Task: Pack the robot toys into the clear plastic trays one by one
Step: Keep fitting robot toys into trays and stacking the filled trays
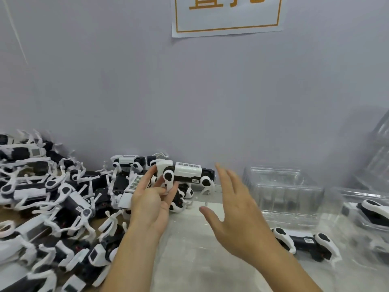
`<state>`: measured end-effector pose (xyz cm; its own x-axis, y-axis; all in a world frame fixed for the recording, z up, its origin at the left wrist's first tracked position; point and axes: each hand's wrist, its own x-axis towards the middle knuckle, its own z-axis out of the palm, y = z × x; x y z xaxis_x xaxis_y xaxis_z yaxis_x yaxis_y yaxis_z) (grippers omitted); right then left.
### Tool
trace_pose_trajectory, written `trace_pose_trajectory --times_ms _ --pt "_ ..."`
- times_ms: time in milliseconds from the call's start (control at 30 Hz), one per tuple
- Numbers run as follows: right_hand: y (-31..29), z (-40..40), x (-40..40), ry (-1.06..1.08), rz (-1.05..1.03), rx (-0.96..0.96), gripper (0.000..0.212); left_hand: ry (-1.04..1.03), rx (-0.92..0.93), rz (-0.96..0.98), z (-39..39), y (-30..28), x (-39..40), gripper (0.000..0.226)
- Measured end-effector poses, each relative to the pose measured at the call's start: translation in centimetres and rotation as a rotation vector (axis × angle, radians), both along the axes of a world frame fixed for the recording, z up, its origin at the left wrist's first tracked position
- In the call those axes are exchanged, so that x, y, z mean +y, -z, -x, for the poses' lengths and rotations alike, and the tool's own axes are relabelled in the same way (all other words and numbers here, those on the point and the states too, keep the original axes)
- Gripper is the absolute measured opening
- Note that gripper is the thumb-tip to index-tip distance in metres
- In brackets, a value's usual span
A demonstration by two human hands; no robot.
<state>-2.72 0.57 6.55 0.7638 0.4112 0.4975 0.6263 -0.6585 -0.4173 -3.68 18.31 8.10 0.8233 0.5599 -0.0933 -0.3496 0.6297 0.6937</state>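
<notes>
My left hand (150, 199) grips a black-and-white robot dog toy (187, 175) by its front end and holds it level above the table near the wall. Just right of the toy, my right hand (235, 209) is open with fingers spread and touches nothing. A heap of the same robot toys (52, 199) covers the left side of the table. An empty clear plastic tray (282, 197) stands to the right of my right hand. Another robot toy (305, 243) lies on its side in front of that tray. A further tray (372, 216) at the far right holds a toy.
A pale grey wall (189, 91) rises right behind the table, with a paper sign (227, 15) on it. A stack of clear trays (381, 152) leans at the back right. The table surface (189, 249) under my hands is a translucent sheet.
</notes>
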Motion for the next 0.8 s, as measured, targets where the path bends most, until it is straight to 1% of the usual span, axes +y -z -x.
trace_pose_trajectory --times_ms 100,233,333,400,467,567,600,667,733,800 --pt "-0.9 -1.5 2.1 -0.021 -0.046 -0.038 0.081 0.045 -0.007 -0.027 0.2 -0.1 -0.1 0.050" --pt "0.4 -2.4 3.7 0.035 -0.143 -0.048 0.059 0.142 -0.026 -0.066 0.3 0.1 -0.2 0.040" --pt "1.5 -2.6 3.8 0.076 -0.239 -0.083 0.053 0.199 -0.050 -0.102 0.1 0.2 -0.2 0.034" --pt "1.6 -2.9 3.3 0.087 -0.298 -0.115 0.049 0.231 -0.073 -0.162 0.0 0.0 -0.4 0.031" --pt "1.3 -3.1 2.6 0.057 -0.331 -0.118 0.046 0.219 -0.088 -0.273 0.0 -0.3 -0.5 0.027" --pt "0.6 -3.4 1.6 -0.019 -0.361 -0.088 0.041 0.084 -0.037 -0.585 0.2 -0.6 -0.5 0.025" --pt "0.3 -3.5 1.3 -0.037 -0.371 -0.067 0.040 0.034 -0.026 -0.661 0.2 -0.7 -0.5 0.023" --pt "-0.2 -3.7 0.6 -0.073 -0.402 0.004 0.037 0.019 -0.047 -0.704 0.4 -1.1 -0.6 0.021" --pt "-0.6 -4.0 -0.1 -0.091 -0.411 0.058 0.034 0.082 -0.057 -0.729 0.5 -1.4 -0.6 0.024" --pt "-0.8 -4.2 -0.6 -0.100 -0.410 0.097 0.033 0.096 -0.036 -0.878 0.7 -1.7 -0.6 0.027"
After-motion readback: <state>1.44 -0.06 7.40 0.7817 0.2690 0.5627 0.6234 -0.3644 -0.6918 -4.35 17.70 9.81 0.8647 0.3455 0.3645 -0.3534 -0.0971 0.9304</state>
